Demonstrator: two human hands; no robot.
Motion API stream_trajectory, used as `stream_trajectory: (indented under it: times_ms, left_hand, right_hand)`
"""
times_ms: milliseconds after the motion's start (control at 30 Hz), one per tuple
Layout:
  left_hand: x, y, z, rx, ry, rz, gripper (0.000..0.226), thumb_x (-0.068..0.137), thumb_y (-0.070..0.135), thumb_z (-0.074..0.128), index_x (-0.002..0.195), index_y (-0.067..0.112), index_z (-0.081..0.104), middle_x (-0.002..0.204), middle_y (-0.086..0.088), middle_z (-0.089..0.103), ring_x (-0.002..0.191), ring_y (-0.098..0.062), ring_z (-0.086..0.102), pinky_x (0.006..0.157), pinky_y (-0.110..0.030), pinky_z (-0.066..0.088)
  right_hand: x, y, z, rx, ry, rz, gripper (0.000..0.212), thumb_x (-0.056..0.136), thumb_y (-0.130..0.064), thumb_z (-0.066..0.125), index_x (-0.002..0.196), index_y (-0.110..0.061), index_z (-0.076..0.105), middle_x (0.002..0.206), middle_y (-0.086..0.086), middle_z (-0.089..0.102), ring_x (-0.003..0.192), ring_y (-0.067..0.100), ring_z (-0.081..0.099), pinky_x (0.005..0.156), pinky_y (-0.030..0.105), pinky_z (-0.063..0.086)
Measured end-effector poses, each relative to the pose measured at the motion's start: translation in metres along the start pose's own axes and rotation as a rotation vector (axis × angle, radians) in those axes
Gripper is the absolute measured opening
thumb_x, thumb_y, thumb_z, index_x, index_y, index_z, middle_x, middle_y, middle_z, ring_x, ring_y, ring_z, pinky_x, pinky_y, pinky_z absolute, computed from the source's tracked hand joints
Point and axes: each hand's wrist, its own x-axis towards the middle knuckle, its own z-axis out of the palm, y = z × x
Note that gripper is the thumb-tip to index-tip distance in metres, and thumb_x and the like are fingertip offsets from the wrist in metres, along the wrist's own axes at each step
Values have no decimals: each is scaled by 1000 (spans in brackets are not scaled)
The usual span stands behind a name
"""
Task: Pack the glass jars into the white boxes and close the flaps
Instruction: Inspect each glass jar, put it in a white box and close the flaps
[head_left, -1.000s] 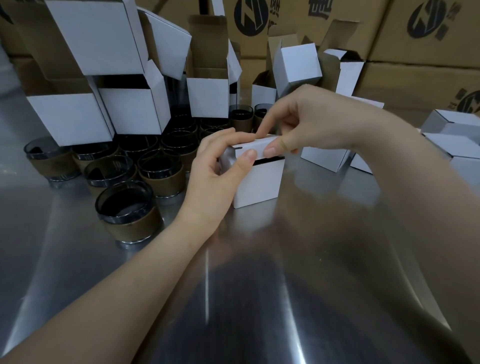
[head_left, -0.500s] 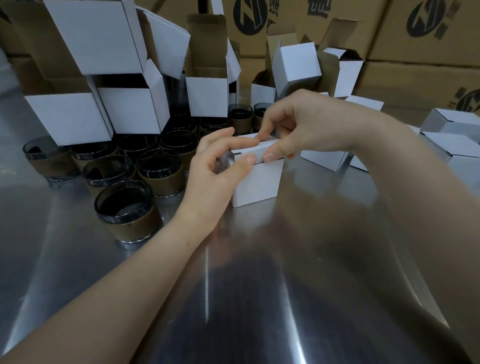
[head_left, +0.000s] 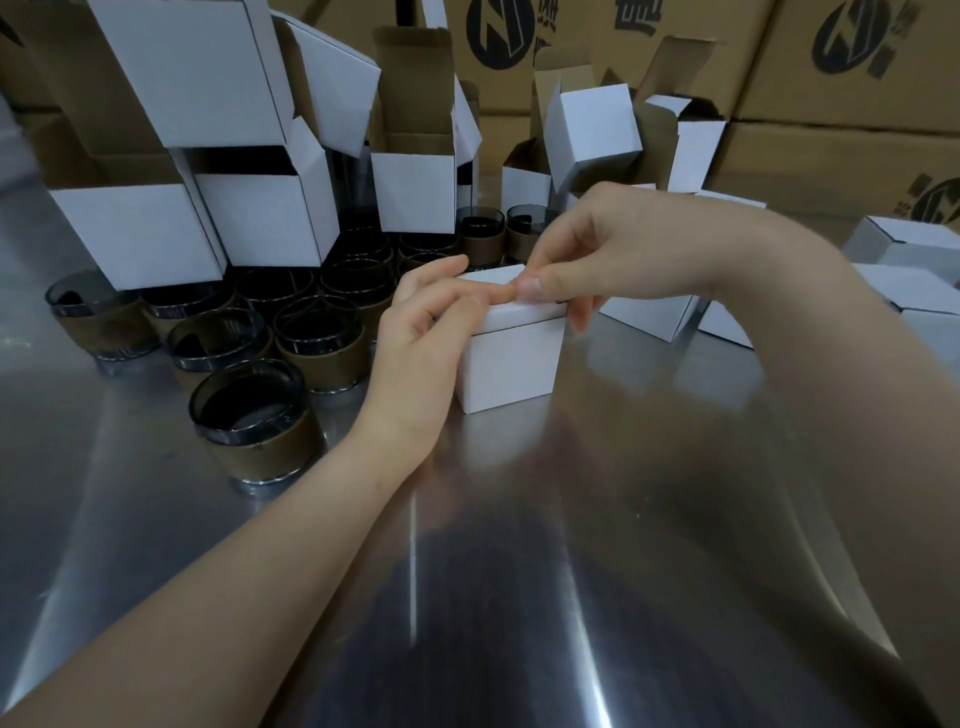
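Under pinching fingers (head_left: 530, 287) — the white box (head_left: 511, 364).

**Both hands on one white box**

At frame centre a white box (head_left: 511, 364) stands on the steel counter (head_left: 519, 545), its top flap down. The left hand (head_left: 421, 332) grips its upper left edge. The right hand (head_left: 613, 254) pinches the flap's front. Glass jars (head_left: 254, 421) cluster at left below open boxes (head_left: 135, 228).
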Motion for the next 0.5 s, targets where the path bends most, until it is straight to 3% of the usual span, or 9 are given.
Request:
stream_trajectory:
  times_ms: [67, 167, 333, 400, 500]
  left_hand:
    - [0, -2, 0, 4, -2, -9, 24, 95, 13, 55, 88, 27, 74, 136, 7, 49, 126, 1, 43, 100, -16, 35]
    - [-1, -1, 1, 14, -39, -1, 30, 95, 5, 52, 90, 28, 71, 141, 8, 43, 125, 6, 39, 88, -1, 35]
    - [0, -3, 1, 39, -84, -23, 34, 95, 7, 51, 104, 37, 63, 149, 12, 30, 125, 6, 35, 80, -2, 38]
    - [1, -2, 3, 25, -76, -48, 33, 92, 10, 53, 108, 39, 60, 150, 12, 28, 124, 3, 35, 82, -9, 39]
    - [2, -1, 4, -17, -59, -97, 37, 78, 22, 53, 110, 40, 56, 147, 7, 31, 130, -9, 37, 97, -27, 43]
  right_hand:
    - [1, 0, 2, -3, 16, -4, 13, 92, -33, 63, 95, -25, 73, 74, -2, 72, 70, 13, 71, 74, 27, 57]
    - [4, 1, 6, -31, 15, -3, 7, 90, -30, 66, 95, -26, 69, 63, -5, 68, 63, 13, 68, 66, 25, 54]
    - [10, 5, 9, -67, -10, 84, 37, 87, -34, 68, 121, -31, 54, 65, 1, 66, 60, 15, 67, 67, 31, 59]
    - [13, 4, 10, -71, -15, 106, 48, 86, -36, 69, 129, -33, 49, 63, -3, 62, 60, 15, 67, 65, 31, 58]
    - [15, 4, 9, -92, -3, 130, 56, 85, -39, 68, 136, -34, 45, 77, -12, 55, 69, 13, 66, 62, 26, 54]
